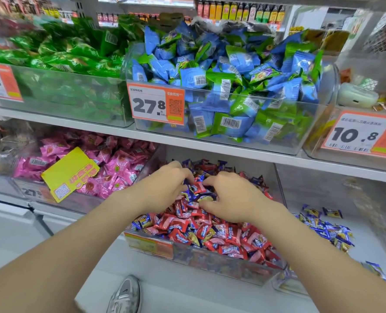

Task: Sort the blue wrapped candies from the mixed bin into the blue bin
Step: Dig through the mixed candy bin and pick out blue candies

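The mixed bin (210, 262), a clear tub on the lower shelf, is heaped with red and dark blue wrapped candies (221, 236). Both my hands are in the pile near its back. My left hand (165, 188) has its fingers curled down into the candies, with the fingertips hidden. My right hand (235, 199) pinches a blue candy (206, 197) between thumb and curled fingers. To the right, the blue bin (372, 220) holds a loose scatter of blue candies (327, 229) on its floor.
The shelf above carries a tub of blue and green packets (228, 86) with a 27.8 price tag (156, 106) and a tub of green packets (58, 71). Pink candies (110, 168) fill the tub to the left. My shoe (125, 294) shows on the floor.
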A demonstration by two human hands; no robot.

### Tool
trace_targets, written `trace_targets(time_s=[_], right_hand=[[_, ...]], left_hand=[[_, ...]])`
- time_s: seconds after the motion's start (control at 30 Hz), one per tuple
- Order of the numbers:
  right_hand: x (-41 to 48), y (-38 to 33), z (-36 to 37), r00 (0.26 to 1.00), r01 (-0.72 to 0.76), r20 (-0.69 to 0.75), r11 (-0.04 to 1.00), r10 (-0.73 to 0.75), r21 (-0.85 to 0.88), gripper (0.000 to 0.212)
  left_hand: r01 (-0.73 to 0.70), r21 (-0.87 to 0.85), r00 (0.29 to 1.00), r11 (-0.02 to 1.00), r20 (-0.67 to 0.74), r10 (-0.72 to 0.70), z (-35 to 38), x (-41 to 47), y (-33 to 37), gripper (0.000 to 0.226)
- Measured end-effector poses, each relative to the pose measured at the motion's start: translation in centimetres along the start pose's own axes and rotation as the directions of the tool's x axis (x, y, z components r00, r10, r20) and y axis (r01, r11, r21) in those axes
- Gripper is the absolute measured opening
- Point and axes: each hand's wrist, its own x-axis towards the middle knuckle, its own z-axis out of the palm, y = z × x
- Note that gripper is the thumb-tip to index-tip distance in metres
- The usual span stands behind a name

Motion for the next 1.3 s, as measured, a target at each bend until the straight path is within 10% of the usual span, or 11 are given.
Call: trace_targets(time_s=[0.6, 1.03, 1.3], right_hand=[[-1.2, 1.6, -1.2, 0.978, -0.011, -0.198, 0.956, 0.072, 0.295, 0.024], [-0.6, 0.2, -1.8, 0.975, -0.123, -0.045, 0.692, 0.22, 0.712, 0.015], [1.3, -0.6, -0.5, 0.932, -0.203, -0.239, 0.938, 0.273, 0.28, 0.027]], left_hand=[[-0.049, -0.165, 0.989, 0.985, -0.147, 0.025, -1.0, -1.1, -0.1, 0.019], [0.211, -0.531, 0.896, 0.82, -0.23, -0.38, -1.2, 0.5, 0.4, 0.013], [0.147, -0.498, 0.917, 0.855, -0.256, -0.307, -0.7, 1.7, 0.0, 0.017]])
